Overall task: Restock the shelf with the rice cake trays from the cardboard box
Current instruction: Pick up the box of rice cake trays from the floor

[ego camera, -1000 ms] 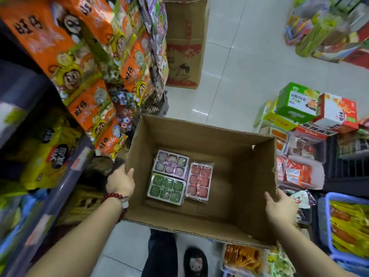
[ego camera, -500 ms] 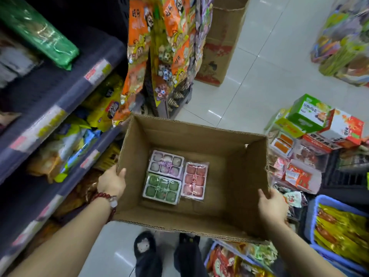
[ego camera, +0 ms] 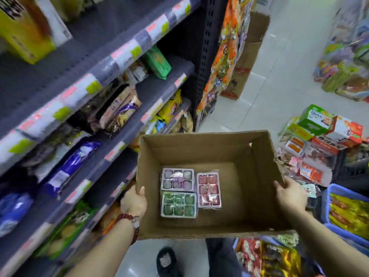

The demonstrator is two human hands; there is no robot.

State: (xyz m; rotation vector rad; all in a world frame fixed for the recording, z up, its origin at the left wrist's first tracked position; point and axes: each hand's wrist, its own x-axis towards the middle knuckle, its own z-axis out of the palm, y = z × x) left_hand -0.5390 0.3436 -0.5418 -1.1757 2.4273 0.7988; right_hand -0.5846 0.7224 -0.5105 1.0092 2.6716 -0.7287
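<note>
I hold an open cardboard box in front of me at waist height. My left hand grips its left wall and my right hand grips its right wall. On the box floor lie three rice cake trays wrapped in clear film: a purple tray at the back left, a green tray in front of it, and a pink tray to their right. The grey shelf unit with price labels rises on my left, its tiers stocked with snack packs.
Hanging orange snack bags and a tall cardboard carton stand past the shelf end. Stacked boxed goods and blue crates of packets crowd the right side. White tiled floor runs ahead. My feet show below the box.
My view has swung left toward the shelves, and more tiers now show. The box stays in both hands, its trays in the same places.
</note>
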